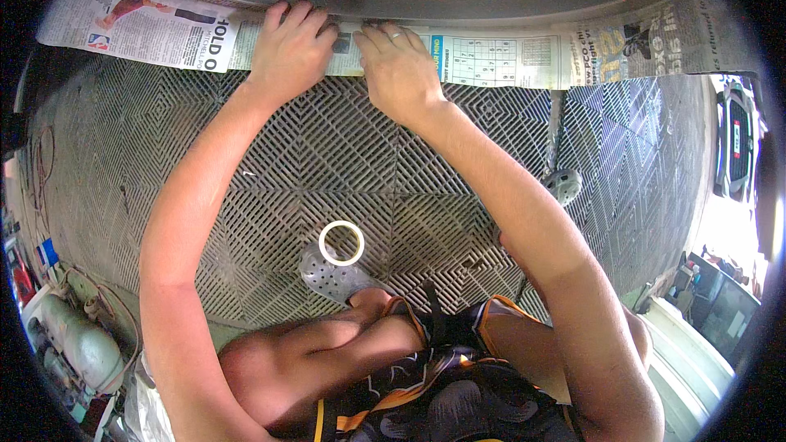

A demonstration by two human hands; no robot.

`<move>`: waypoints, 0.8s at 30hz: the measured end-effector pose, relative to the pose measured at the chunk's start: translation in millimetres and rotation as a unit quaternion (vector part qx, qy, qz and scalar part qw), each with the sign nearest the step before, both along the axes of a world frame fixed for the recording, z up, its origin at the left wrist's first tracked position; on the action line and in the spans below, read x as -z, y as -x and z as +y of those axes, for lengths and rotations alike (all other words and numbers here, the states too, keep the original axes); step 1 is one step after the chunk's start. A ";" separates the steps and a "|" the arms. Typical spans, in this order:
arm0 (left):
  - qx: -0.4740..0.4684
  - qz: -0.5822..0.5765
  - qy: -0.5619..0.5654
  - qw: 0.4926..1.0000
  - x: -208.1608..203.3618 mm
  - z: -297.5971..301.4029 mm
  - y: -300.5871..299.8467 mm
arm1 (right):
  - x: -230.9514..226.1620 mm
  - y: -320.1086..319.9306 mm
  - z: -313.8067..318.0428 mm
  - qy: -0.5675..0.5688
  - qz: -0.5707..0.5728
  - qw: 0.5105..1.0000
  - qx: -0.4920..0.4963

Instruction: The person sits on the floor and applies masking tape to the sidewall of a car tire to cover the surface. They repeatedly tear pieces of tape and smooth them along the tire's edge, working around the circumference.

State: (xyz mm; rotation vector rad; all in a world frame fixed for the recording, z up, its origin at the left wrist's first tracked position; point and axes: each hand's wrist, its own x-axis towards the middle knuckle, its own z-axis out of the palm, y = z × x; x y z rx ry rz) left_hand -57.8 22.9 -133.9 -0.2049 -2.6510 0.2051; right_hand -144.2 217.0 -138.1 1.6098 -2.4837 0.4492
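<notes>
A long strip of newspaper [503, 61] runs across the lower edge of a grey car body panel [491, 6]. My left hand [291, 47] is on the strip left of the middle, its bent fingers close together over the paper's upper edge. Just to its right, my right hand [399, 69] presses its curled fingers on the same edge; a ring shows on one finger. Both hands grip the paper against the panel, and the thumbs are mostly hidden. A pale roll of tape [361, 245] shows below, overlapping my grey clog [332, 277]; whether it rests on it I cannot tell.
Dark ribbed plastic tiles [344, 147] cover the floor. Another grey clog [563, 187] is beside my right forearm. At the lower left stands a grey tank [82, 344] with hoses. A white car [737, 139] is at the far right, above several stacked panels [692, 352].
</notes>
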 end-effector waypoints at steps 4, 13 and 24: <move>0.004 0.005 -0.003 1.000 4.0 -2.3 1.5 | 8.8 -2.7 -4.8 0.029 0.017 0.999 -0.020; -0.014 -0.017 -0.019 1.000 6.6 -0.6 -1.9 | 6.8 -14.1 -13.7 0.012 -0.007 1.000 0.007; 0.152 -0.080 -0.202 0.964 -10.0 76.3 -72.2 | -18.4 14.7 43.3 -0.062 0.032 0.996 0.063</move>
